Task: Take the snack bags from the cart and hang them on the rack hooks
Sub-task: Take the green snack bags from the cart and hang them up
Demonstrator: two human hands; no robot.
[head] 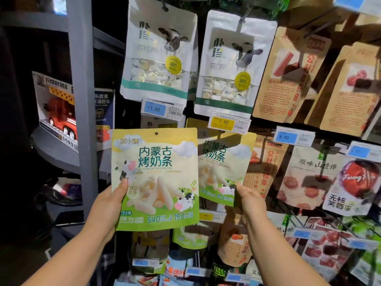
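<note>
Head view. Hands counted: two, both raised at the rack (201,48).

Left hand (111,201) grips one green snack bag (155,178) by its lower left edge, thumb on the front, fingers behind. The bag is upright, in front of the rack's left edge, just under the blue 13.80 price tag (162,109). One round hang hole (156,133) sits at its top centre.

Right hand (250,200) pinches a second green snack bag (224,168), same print, at its lower right corner, thumb on the front. This bag sits further back, its top behind the yellow 7.90 price tag (229,123); I cannot tell what carries it.

Green bags in hand: two.

White cow-print bags along the rack's top edge: two, left one (158,50) and right one (233,65), each on a hook.

Brown kraft bags toward the upper right corner: two, (288,75) and (348,89).

Blue 8.90 price tag (290,137): one.

Left of the rack: one grey post (84,100), one boxed toy fire truck (57,108).
</note>
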